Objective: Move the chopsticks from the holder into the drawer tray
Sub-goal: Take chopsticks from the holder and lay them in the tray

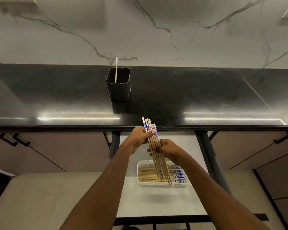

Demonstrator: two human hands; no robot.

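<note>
Black desk (189, 97); open drawer (156, 205) below its front edge, holding a white tray (138, 171) part-filled with laid chopsticks (148, 175). Holder (119, 90) near the desk's back edge. Left hand (140, 136) and right hand (170, 150) both grip a splayed bundle (158, 161) above the tray. One lone chopstick (116, 72) stands in the holder. Risk: the uneven sticks may slip loose, or land crosswise on those below.

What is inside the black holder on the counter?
One chopstick stands in the black holder, its patterned top poking above the rim. The front wall hides its lower tip and the holder's floor, so anything lying flat there cannot be seen.
</note>
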